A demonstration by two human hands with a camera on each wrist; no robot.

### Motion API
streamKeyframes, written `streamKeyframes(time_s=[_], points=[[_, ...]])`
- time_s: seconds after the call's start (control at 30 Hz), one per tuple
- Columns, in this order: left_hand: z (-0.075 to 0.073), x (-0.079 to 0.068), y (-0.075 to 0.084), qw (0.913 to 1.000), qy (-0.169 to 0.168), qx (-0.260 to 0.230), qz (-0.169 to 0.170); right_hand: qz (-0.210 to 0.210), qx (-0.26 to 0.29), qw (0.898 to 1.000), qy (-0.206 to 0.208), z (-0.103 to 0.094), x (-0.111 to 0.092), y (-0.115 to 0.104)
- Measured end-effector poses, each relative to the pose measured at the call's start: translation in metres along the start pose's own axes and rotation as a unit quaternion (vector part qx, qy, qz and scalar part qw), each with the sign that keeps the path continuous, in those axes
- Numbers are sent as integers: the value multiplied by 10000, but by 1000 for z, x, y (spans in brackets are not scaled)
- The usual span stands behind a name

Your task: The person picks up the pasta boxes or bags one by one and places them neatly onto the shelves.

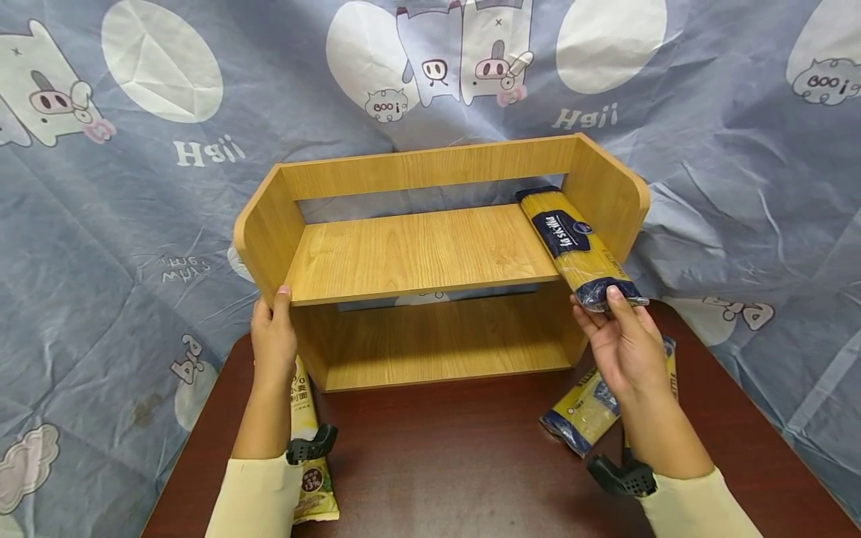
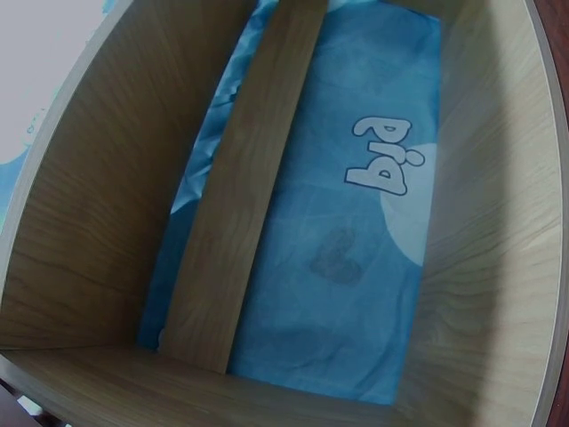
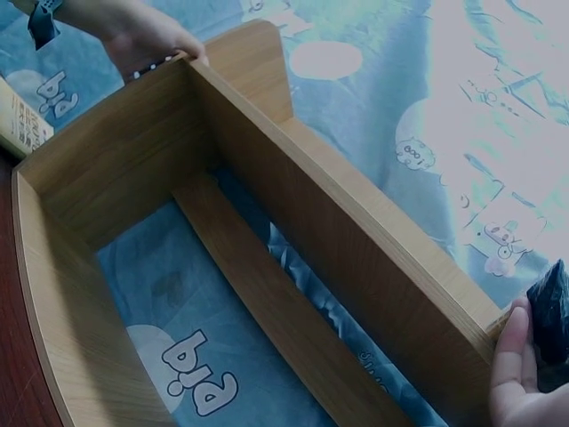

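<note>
Wooden shelf [image 1: 410, 250], pasta packet [image 1: 568, 237] in right fingers [image 1: 589, 321], slanting lengthwise back left

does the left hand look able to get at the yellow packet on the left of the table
Probably yes, once it lets go: the left hand holds the shelf, but the yellow packet lies on the table below, with nothing seen on top.

Right hand [image 1: 628, 345] pinches near end of long, flat, clear-wrapped yellow-and-navy pasta pack [image 1: 568, 243], far end over upper tier, right side, of light-brown two-tier wooden shelf [image 1: 410, 254]. Left hand [image 1: 273, 329] grips shelf's left side. Dark reddish-brown bench [image 1: 437, 448]: yellow-and-white plastic packet [image 1: 305, 412] left, similar yellow-and-navy packaging [image 1: 584, 415] right.
</note>
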State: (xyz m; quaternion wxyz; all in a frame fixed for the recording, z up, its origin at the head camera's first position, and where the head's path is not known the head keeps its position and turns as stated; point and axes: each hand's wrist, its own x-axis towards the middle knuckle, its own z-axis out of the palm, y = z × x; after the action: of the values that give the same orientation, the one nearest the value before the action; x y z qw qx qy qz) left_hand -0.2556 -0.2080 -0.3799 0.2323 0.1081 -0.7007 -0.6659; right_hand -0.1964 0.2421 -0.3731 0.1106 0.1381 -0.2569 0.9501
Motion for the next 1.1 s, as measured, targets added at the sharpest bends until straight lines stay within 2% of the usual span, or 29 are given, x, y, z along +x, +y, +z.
streamKeyframes(time_s=[0.3, 0.5, 0.83, 1.0, 1.1], points=[[0, 0, 0, 10000, -46, -2, -64, 55, -173, 9997, 159, -2, 6, -1], [1, -1, 1, 10000, -6, 46, -79, 131, -653, 9977, 108, -7, 1, -3], [2, -1, 0, 9998, -28, 103, -154, 117, -1500, 9873, -512, -17, -18, -17], [1, -1, -1, 9997, -19, 137, -199, 171, -1553, 9851, -715, -33, -30, -20], [1, 0, -1, 9998, 20, 111, -150, 354, -1621, 9834, -733, -45, -40, -21]])
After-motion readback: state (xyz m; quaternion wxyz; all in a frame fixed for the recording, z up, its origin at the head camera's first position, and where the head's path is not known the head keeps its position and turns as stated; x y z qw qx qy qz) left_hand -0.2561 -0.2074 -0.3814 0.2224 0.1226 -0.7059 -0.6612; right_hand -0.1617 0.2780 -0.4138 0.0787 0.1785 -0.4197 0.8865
